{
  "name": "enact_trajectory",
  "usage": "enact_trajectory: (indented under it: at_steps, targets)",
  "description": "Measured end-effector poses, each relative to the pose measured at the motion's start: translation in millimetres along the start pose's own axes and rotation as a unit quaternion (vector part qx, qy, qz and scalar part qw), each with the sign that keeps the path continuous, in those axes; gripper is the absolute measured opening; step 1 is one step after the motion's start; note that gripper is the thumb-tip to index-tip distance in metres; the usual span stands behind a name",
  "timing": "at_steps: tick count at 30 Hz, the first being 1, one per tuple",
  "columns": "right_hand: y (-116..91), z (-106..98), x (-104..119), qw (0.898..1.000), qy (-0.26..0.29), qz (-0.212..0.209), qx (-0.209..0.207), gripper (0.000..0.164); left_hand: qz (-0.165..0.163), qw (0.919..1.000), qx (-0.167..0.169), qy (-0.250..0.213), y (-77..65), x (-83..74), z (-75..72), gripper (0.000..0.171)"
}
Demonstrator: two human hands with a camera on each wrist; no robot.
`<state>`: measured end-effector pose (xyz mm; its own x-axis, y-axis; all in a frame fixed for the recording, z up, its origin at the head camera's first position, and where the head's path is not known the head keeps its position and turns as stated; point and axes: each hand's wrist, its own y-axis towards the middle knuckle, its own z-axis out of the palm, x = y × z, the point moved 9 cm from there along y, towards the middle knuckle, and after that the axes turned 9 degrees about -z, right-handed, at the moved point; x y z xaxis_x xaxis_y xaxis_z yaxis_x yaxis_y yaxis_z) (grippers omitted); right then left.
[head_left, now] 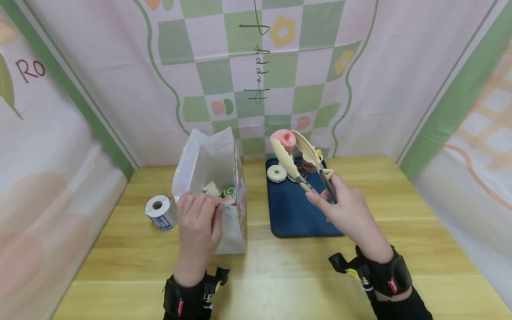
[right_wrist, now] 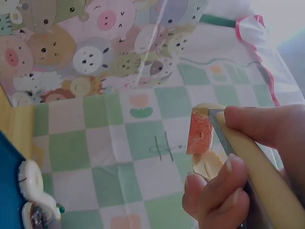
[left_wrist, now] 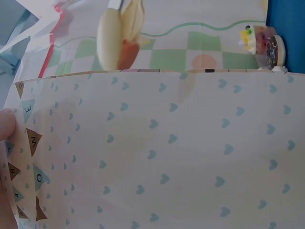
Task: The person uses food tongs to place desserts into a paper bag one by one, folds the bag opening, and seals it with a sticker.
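My left hand (head_left: 198, 231) pinches the near rim of an upright white paper bag (head_left: 232, 233), whose mouth stands open. Inside it lie a pale block-like piece (head_left: 212, 189) and something green and white (head_left: 229, 192). In my right hand (head_left: 354, 213) is a pair of cream-tipped tongs (head_left: 285, 158), held up over a dark blue tray (head_left: 298, 220). Between the tong tips sits a pink ring doughnut (head_left: 283, 138), reddish and grainy in the right wrist view. Blue hearts cover the bag's side (left_wrist: 190, 143) in the left wrist view.
A white-iced doughnut (head_left: 277, 174) lies at the tray's far left corner. Beside it are a dark-topped doughnut (left_wrist: 272, 51) and a small decorated cake (left_wrist: 259, 39). Left of the bag stands a label roll (head_left: 160, 212). A printed curtain (head_left: 248, 75) hangs behind the wooden table (head_left: 280, 284).
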<state>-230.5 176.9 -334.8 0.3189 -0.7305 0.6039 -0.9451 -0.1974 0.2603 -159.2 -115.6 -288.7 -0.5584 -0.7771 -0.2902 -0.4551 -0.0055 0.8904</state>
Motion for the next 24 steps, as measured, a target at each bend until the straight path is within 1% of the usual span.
enact_trajectory:
  at_steps: [7,14,18,24]
  targets:
    - [4,3,24,0.999,0.012,-0.031,0.002,0.054,-0.006,1.0000,0.003,0.000,-1.0,0.6,0.9,0.025]
    - [6,6,50,0.997,-0.012,-0.076,-0.007,0.049,-0.006,1.0000,0.003,0.000,-2.3,1.4,2.3,0.023]
    - [8,8,64,0.994,-0.015,-0.104,-0.009,0.045,-0.009,0.9999,0.005,0.001,-2.0,2.6,3.1,0.024]
    - [8,17,81,0.991,-0.013,-0.137,0.009,0.045,-0.009,1.0000,0.004,0.002,-0.9,2.6,2.6,0.017]
